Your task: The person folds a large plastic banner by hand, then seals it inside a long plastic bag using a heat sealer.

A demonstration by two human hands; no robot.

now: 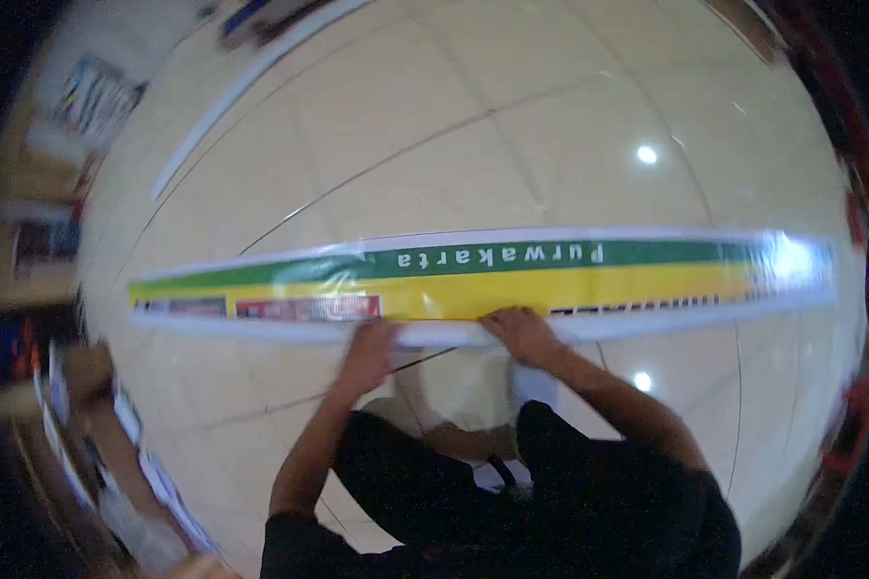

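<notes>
While the left hand (370, 349) and the right hand (523, 337) touch the near white edge (439, 334) of the banner (434, 291), I cannot tell whether their fingers pinch it. It lies across the tiled floor (396, 145), which extends widely beyond its far edge. Its green band (652, 253) reads "Purwakarta", upside down.

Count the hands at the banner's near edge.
2: the left hand by the right end of the red panel, the right hand just left of the dark lettering. No others show there.
</notes>
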